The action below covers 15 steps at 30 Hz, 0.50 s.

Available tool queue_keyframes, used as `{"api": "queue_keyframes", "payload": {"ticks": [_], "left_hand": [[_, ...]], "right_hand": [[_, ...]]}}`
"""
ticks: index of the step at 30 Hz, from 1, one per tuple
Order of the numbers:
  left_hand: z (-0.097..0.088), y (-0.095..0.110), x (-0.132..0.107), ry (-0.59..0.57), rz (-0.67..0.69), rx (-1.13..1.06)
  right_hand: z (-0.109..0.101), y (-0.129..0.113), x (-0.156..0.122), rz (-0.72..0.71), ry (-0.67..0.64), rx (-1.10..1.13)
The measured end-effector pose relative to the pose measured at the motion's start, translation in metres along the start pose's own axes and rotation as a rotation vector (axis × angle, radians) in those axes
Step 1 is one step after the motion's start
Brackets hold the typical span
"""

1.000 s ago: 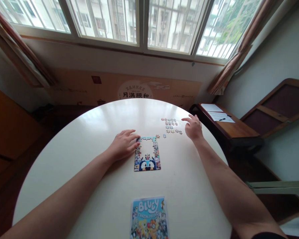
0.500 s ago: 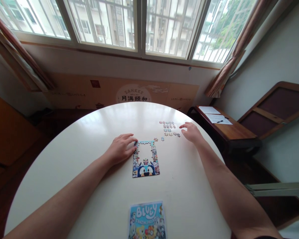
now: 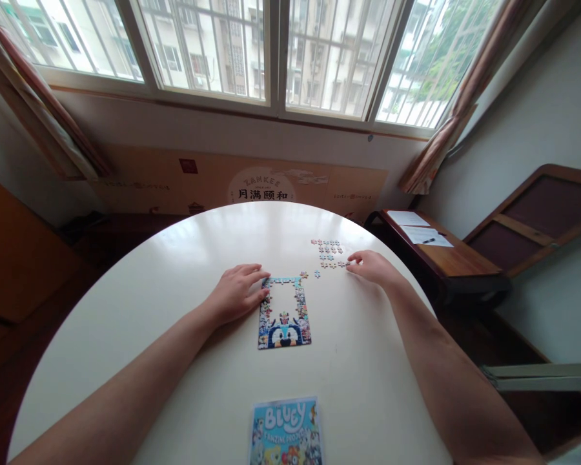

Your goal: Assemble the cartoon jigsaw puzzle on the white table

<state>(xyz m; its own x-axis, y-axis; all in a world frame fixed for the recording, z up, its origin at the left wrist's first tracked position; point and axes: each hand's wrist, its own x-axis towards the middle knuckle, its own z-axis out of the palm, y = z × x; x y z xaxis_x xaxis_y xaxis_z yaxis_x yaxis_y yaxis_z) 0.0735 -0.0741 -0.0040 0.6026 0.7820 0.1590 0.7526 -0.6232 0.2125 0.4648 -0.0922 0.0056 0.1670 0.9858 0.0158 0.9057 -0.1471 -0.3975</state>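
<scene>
A partly assembled jigsaw puzzle lies on the white table; its border and a blue dog's face at the bottom are joined around a bare middle. Along its upper left edge rests my left hand, fingers spread and touching the border. To the upper right, loose puzzle pieces lie in short rows. My right hand is at the right end of the lowest row, its fingertips closed about the end puzzle piece, which they partly cover. Two single pieces lie between the rows and the puzzle.
A Bluey picture sheet lies near me on the round table. Beyond the table's right edge stands a wooden side table with papers and a pen. Barred windows and a printed cardboard panel are ahead.
My right hand has lowered and its fingers have come in to the end piece of the lowest row. The left hand stays at the puzzle's edge. The view has shifted slightly.
</scene>
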Motion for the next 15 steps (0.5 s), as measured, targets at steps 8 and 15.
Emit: {"api": "queue_keyframes", "payload": {"ticks": [8, 15], "left_hand": [[0.003, 0.0, 0.002, 0.042, -0.011, -0.045], [0.006, -0.004, 0.0, 0.174, 0.036, -0.157]], "right_hand": [[-0.005, 0.003, -0.001, 0.005, -0.084, 0.05], [-0.013, -0.004, -0.007, -0.017, -0.112, 0.191]]}}
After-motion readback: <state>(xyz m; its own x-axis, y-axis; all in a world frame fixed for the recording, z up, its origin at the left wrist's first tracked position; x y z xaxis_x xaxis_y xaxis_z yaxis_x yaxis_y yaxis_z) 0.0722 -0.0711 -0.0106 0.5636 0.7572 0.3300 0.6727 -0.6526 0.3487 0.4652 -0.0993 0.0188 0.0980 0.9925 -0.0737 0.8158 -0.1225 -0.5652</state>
